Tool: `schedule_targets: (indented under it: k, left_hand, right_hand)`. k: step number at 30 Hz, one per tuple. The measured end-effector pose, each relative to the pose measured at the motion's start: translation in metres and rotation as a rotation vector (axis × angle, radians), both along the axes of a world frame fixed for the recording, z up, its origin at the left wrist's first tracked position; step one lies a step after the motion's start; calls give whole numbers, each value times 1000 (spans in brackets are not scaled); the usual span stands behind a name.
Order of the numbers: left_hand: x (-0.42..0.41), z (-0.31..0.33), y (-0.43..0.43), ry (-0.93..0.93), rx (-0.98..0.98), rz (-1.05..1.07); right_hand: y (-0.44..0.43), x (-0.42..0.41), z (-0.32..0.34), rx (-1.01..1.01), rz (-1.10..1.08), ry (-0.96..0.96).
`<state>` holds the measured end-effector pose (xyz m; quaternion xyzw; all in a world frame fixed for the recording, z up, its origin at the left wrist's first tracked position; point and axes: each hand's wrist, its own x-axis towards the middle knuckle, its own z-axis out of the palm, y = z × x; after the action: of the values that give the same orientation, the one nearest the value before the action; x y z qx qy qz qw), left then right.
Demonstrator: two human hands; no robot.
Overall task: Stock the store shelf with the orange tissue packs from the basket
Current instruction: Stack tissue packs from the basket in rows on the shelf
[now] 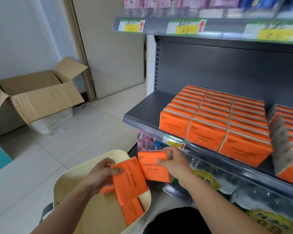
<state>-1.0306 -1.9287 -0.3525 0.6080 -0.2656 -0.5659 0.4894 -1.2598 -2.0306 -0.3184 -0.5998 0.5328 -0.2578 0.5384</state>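
Holds orange pack [128, 181] in left grip [100, 174], pinches second pack [152, 169] in right grip [174, 164]; could drop it from thin pinch short of shelf [142, 108].

Two orange tissue packs in hands over cream basket; grey shelf part-stocked.
Left pack [128, 180]: flat orange wrapper, dark print, tilted, pinched at its upper left corner by the left hand [100, 174] above the basket [71, 176] near its right rim. Right pack [153, 168]: "COTTON TISSUE" face to camera, nearly upright, gripped at its right edge by the right hand [174, 164], just below the shelf [142, 107] front edge; the two packs overlap. Basket pack [132, 211] leans on the right wall. Shelf packs [215, 119] stand on edge in three tight rows, front edge to back, set in from the shelf's left end.
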Motion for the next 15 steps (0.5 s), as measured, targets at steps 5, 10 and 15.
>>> schedule_targets:
  k: [5,10,15]
  left_hand:
    - [-31,35,-11,-113,-80,-71]
    - [-58,63,-22,-164,-149,-144]
    - [-87,77,-33,-30,-176,-307]
  right_hand:
    - [2,-37,22,-50,-78,-59]
    - [5,-88,53,-164,-160,-94]
    - [2,-147,80,-318,-263,-109]
